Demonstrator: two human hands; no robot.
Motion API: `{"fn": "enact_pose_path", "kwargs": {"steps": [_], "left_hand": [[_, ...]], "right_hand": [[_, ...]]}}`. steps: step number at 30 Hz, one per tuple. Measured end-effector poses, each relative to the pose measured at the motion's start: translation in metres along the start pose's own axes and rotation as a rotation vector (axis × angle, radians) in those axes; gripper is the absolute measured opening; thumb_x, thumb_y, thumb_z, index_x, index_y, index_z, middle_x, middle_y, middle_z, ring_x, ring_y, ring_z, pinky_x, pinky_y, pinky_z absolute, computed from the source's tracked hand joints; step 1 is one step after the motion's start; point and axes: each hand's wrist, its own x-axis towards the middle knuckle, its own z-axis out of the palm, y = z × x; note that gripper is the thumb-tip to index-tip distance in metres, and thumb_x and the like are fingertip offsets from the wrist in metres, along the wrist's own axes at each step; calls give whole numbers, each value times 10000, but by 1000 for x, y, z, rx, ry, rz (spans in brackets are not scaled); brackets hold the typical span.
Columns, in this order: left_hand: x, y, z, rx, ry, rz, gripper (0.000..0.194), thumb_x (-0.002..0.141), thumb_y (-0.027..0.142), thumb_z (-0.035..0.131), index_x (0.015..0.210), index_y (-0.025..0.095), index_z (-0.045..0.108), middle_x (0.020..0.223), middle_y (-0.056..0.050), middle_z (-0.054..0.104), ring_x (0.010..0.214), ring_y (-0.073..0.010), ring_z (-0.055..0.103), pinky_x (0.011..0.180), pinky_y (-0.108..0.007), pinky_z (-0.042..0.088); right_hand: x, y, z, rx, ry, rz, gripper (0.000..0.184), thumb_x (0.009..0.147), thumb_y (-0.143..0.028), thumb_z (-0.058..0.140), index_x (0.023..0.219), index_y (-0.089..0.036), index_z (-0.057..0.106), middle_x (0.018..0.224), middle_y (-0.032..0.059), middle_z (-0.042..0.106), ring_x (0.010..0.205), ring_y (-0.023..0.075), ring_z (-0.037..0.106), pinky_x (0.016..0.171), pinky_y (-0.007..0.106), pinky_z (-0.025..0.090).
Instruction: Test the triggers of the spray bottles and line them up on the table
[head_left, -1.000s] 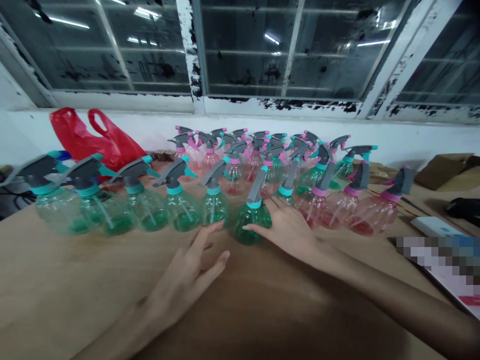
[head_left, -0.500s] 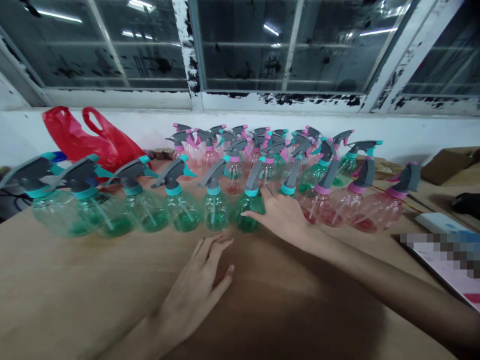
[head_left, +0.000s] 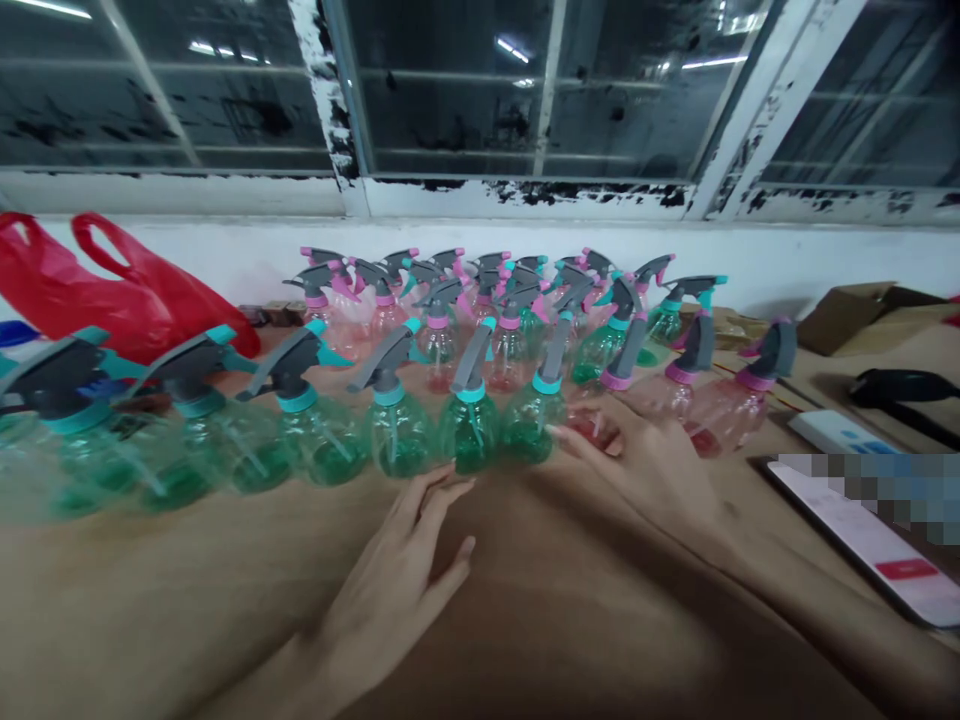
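Note:
A front row of round, clear spray bottles with grey trigger heads crosses the table; green ones with teal collars stand to the left, pink ones to the right. My left hand (head_left: 397, 570) hovers low over the table, fingers loosely spread, fingertips close to a green spray bottle (head_left: 469, 430). Holding nothing, my right hand (head_left: 652, 460) is in front of a pink spray bottle (head_left: 616, 380) and covers much of its body. Its thumb and bent forefinger are apart, the thumb tip beside another green spray bottle (head_left: 534, 425). Whether its fingers touch the pink bottle is unclear.
Behind the front row stands a cluster of more spray bottles (head_left: 510, 345). A red plastic bag (head_left: 142, 290) lies at the left. On the right are a cardboard box (head_left: 847, 315), a black object (head_left: 900, 385), a white device (head_left: 844, 432) and a phone-like screen (head_left: 840, 520).
My right hand has moved away from the green bottles to the right, in front of the pink one. The left hand holds nearly still. The view has shifted, so the bottles sit further left.

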Motion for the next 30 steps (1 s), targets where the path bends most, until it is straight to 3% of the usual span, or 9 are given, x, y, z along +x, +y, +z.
{"fn": "enact_pose_path", "kwargs": {"steps": [7, 13, 19, 24, 30], "left_hand": [[12, 20, 7, -164, -18, 13, 334, 937, 274, 385, 1260, 344, 338, 1354, -24, 356, 1211, -219, 461, 1024, -439, 406], [17, 33, 9, -237, 3, 15, 304, 933, 249, 405, 1220, 346, 377, 1293, -11, 429, 1041, -187, 564, 921, -383, 483], [24, 50, 7, -292, 66, -52, 268, 907, 268, 450, 1167, 328, 429, 1207, -13, 516, 932, -188, 613, 728, -335, 559], [41, 57, 13, -337, 208, -35, 366, 852, 268, 538, 1195, 284, 410, 1236, -41, 497, 1067, -213, 568, 895, -405, 502], [60, 75, 20, -371, 163, -30, 689, 758, 336, 667, 1330, 247, 295, 1359, -92, 427, 1194, -263, 476, 1003, -485, 401]], "right_hand": [[14, -1, 25, -54, -58, 47, 705, 814, -645, 450, 1315, -152, 398, 1005, 146, 669, 729, 305, 665, 537, 367, 474], [26, -2, 44, -55, -101, 95, 685, 803, -653, 450, 1194, -91, 474, 981, 182, 654, 704, 311, 661, 498, 370, 461], [17, -2, 32, -44, -128, 46, 658, 799, -632, 482, 1161, -84, 501, 1030, 182, 635, 754, 307, 659, 526, 377, 480], [-4, -4, 17, -24, -164, -2, 617, 798, -621, 495, 1120, -95, 515, 984, 152, 645, 749, 297, 658, 534, 368, 484], [-40, -6, 0, 44, -202, -100, 545, 830, -553, 475, 1174, -130, 488, 1002, 111, 606, 795, 275, 630, 499, 352, 498]]}}
